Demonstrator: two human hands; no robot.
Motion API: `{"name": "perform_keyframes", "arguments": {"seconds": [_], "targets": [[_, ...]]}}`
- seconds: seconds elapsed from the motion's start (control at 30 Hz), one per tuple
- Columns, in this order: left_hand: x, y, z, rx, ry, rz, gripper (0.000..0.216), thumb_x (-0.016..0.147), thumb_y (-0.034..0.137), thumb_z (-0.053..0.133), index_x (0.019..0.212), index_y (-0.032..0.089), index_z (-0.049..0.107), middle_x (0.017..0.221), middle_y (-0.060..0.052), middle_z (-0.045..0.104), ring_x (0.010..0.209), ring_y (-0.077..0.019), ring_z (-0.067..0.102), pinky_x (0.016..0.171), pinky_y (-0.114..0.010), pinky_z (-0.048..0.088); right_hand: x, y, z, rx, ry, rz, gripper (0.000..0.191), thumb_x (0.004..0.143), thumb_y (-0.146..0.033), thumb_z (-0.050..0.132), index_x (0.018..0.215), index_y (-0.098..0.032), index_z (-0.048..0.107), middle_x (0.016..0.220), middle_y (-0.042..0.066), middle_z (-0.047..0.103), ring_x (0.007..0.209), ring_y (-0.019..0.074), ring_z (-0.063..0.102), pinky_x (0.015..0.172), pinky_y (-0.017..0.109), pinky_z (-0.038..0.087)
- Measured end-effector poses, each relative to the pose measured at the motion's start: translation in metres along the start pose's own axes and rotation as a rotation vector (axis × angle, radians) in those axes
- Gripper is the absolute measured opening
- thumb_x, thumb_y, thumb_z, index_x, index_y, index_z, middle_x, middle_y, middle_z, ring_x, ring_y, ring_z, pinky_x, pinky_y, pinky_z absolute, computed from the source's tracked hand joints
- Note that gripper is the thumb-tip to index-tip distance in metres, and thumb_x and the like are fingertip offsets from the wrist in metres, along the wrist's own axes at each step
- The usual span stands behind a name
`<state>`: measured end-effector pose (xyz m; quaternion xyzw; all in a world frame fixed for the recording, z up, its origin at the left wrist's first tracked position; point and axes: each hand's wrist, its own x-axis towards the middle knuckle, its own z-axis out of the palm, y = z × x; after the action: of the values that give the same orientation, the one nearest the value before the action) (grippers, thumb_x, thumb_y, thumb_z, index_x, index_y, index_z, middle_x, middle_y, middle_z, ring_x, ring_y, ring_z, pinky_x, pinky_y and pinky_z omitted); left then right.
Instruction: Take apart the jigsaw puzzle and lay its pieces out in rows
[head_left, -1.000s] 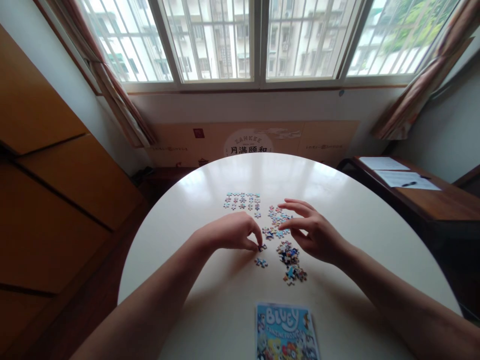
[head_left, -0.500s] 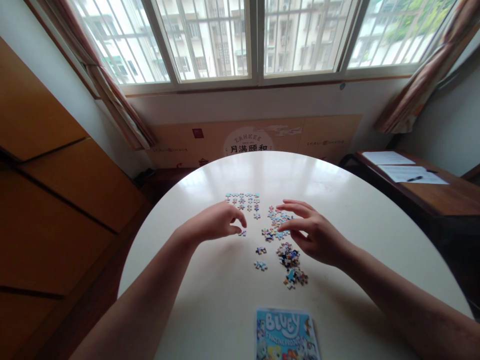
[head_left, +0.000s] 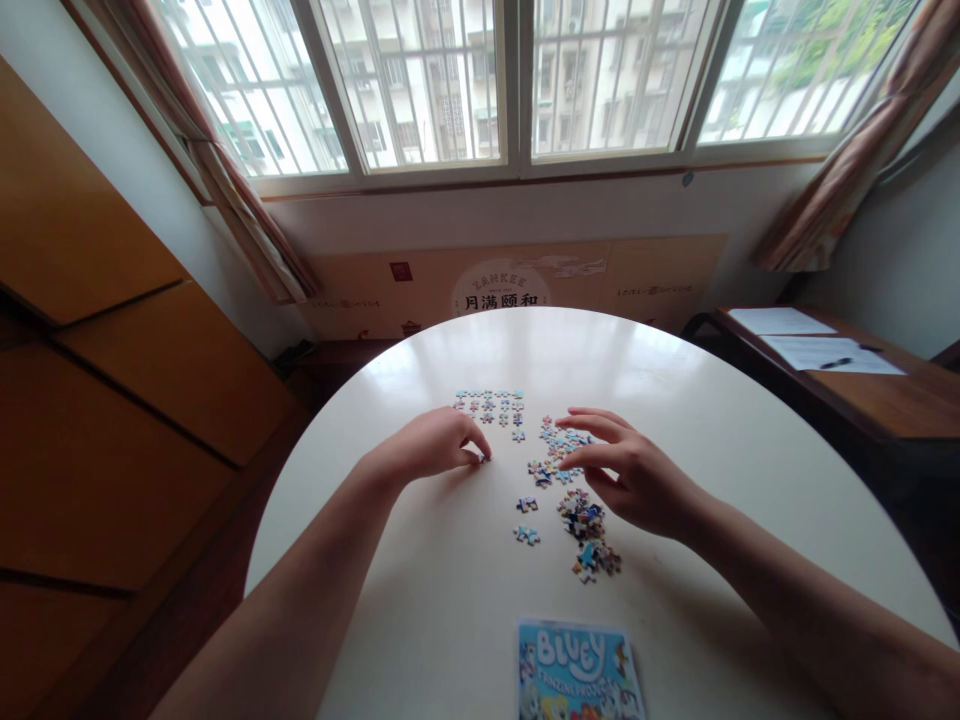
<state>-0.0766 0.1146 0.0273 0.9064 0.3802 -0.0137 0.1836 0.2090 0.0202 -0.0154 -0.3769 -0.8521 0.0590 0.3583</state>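
Note:
My left hand (head_left: 442, 440) is closed at the fingertips on a small jigsaw puzzle piece (head_left: 485, 458), close to the tabletop. Just beyond it, several puzzle pieces (head_left: 488, 405) lie in spaced rows. Over on the right, my right hand (head_left: 626, 460) hovers with fingers spread, holding nothing, and partly covers a loose heap of light-coloured pieces (head_left: 555, 445). Nearer to me lie a darker heap (head_left: 581, 515) and a smaller heap (head_left: 598, 562). Two single spots of pieces, one purplish (head_left: 527, 504) and one light blue (head_left: 526, 535), lie left of these heaps.
A blue picture box or card reading "BLUEY" (head_left: 577, 670) lies at the near edge of view on the round white table (head_left: 420, 620). To the right stands a brown desk (head_left: 922, 400) with papers (head_left: 832, 354). A wooden cabinet (head_left: 135, 420) is at left, barred windows ahead.
My left fingers have closed on the piece that lay beneath them, now mostly covered. My right hand stays spread over the heap. The whole view has shifted slightly.

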Motion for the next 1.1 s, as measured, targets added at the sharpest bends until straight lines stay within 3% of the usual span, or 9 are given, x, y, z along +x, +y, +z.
{"name": "perform_keyframes", "arguments": {"seconds": [0.23, 0.4, 0.63, 0.93, 1.1], "targets": [[0.005, 0.002, 0.01, 0.085, 0.206, -0.172, 0.016, 0.082, 0.03, 0.068, 0.093, 0.025, 0.079, 0.099, -0.005, 0.074, 0.089, -0.0228, 0.065, 0.075, -0.031, 0.048, 0.0, 0.0, 0.0, -0.005, -0.009, -0.001, 0.04, 0.08, 0.002, 0.05, 0.096, -0.027, 0.073, 0.135, 0.0, 0.059, 0.135, 0.0224, 0.047, 0.105, 0.048, 0.051], [0.005, -0.004, 0.009, 0.057, 0.277, -0.16, 0.019, 0.088, 0.028, 0.061, 0.093, 0.024, 0.079, 0.099, -0.005, 0.076, 0.088, -0.0212, 0.066, 0.075, -0.03, 0.048, 0.0, -0.001, -0.002, -0.013, -0.009, -0.002, 0.04, 0.081, 0.001, 0.05, 0.096, -0.028, 0.073, 0.136, 0.001, 0.059, 0.136, 0.0226, 0.046, 0.105, 0.048, 0.052], [0.005, -0.013, 0.01, 0.03, 0.184, -0.048, 0.023, 0.081, 0.022, 0.063, 0.096, 0.028, 0.08, 0.1, -0.004, 0.075, 0.089, -0.0211, 0.065, 0.073, -0.028, 0.047, 0.0, 0.0, -0.002, -0.024, -0.018, 0.003, 0.039, 0.082, 0.0, 0.051, 0.097, -0.028, 0.073, 0.136, 0.001, 0.059, 0.137, 0.0233, 0.046, 0.104, 0.049, 0.052], [0.011, -0.011, 0.018, 0.033, 0.276, -0.071, 0.016, 0.083, 0.026, 0.066, 0.092, 0.025, 0.079, 0.095, -0.005, 0.073, 0.085, -0.021, 0.064, 0.078, -0.032, 0.048, 0.001, -0.001, -0.003, -0.014, -0.01, -0.006, 0.04, 0.082, 0.001, 0.05, 0.097, -0.028, 0.073, 0.136, 0.001, 0.058, 0.137, 0.0227, 0.046, 0.105, 0.049, 0.052], [0.008, 0.005, 0.013, -0.044, 0.218, 0.12, 0.019, 0.085, 0.023, 0.066, 0.1, 0.026, 0.079, 0.095, -0.004, 0.073, 0.084, -0.0179, 0.063, 0.081, -0.031, 0.047, 0.001, -0.001, -0.004, -0.025, -0.01, -0.007, 0.037, 0.083, -0.001, 0.051, 0.096, -0.028, 0.073, 0.135, 0.001, 0.059, 0.136, 0.0227, 0.046, 0.106, 0.05, 0.051]]}}
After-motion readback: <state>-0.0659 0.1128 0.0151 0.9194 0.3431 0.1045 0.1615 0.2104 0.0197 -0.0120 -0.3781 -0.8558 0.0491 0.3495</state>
